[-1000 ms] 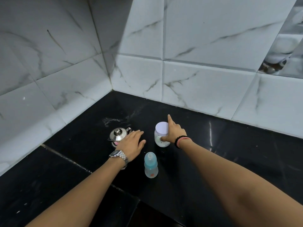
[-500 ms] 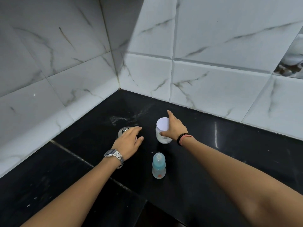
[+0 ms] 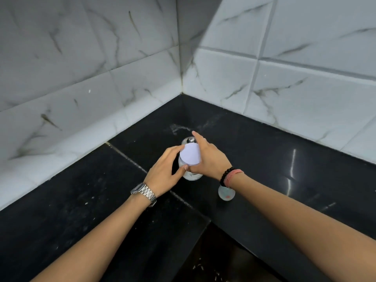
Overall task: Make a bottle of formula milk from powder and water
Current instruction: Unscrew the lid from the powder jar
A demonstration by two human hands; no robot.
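Both hands grasp the white-lidded jar (image 3: 190, 157): right hand (image 3: 210, 159) at its 3 o'clock, left hand (image 3: 165, 169) at 9. The baby bottle (image 3: 226, 193) stands at the jar's 5 o'clock, partly hidden under the right wrist

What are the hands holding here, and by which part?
Both hold the lidded jar. The right hand grips its side just under the white lid; the left hand has fingertips on the lid's edge and its thumb on the jar's side.
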